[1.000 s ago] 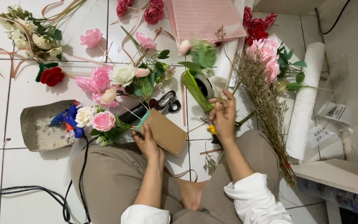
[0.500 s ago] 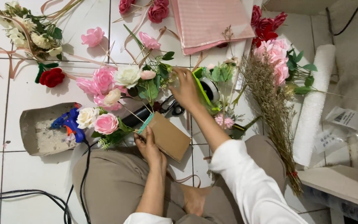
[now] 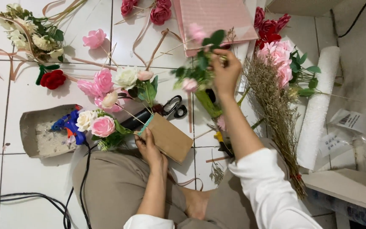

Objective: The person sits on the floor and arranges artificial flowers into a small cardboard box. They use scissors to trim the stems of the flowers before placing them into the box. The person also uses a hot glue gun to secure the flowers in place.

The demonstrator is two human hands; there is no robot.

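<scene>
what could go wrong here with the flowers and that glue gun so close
The right hand lifts a leafy pink flower sprig above the scissors; a dropped stem could land on them. The blue glue gun lies beside the bouquet that the left hand steadies by its brown paper wrap; petals might touch its tip. Its cable crosses the lap and could snag.

Bare white floor point(image 3: 34, 178) lies open at the lower left, crossed only by a black cable point(image 3: 30, 197). Another open patch sits between the red flower point(image 3: 52, 79) and the grey tray point(image 3: 43, 132). Around the left hand point(image 3: 148, 146) the way is crowded: the brown box point(image 3: 170, 138), the scissors point(image 3: 175, 107) and the pink and white roses point(image 3: 102, 126) press close. The right hand point(image 3: 225, 72) is hemmed in by the dried grass bundle point(image 3: 276, 114) and the pink paper point(image 3: 217, 21); beneath it the floor seems cluttered with stems
</scene>
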